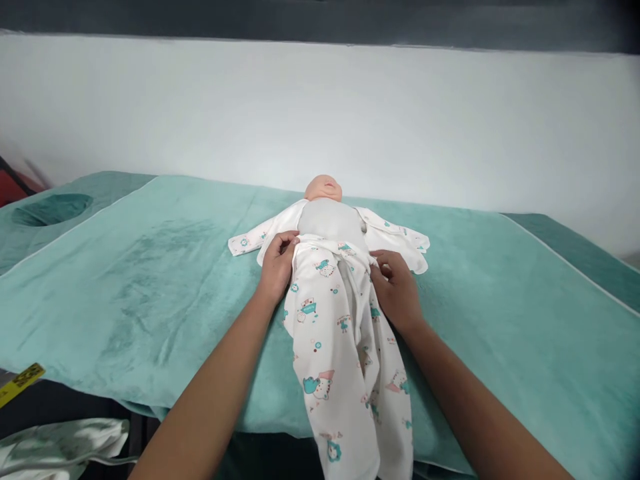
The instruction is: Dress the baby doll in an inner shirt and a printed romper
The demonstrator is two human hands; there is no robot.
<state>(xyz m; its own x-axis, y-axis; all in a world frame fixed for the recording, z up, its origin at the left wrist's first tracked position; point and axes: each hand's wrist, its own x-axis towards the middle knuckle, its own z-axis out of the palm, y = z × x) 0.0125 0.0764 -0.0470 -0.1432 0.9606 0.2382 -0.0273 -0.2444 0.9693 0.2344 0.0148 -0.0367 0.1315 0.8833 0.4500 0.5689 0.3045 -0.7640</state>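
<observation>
A baby doll (331, 220) lies on its back, its head toward the wall and its pale grey torso bare in front. Both its arms are inside the sleeves of a white printed baby top (265, 233), which is spread out at the sides. White printed baby pants (325, 347) cover its lower body, and the legs hang over the near edge. At the waistband's left side my left hand (280, 263) is closed on the fabric. My right hand (396, 283) pinches the waistband on the other side.
A teal cover (165, 287) is spread over the bed, with a round hollow (53, 209) at the far left. Behind it stands a white wall (320, 113). Patterned cloth (65, 443) and a yellow label (21, 383) are at the lower left.
</observation>
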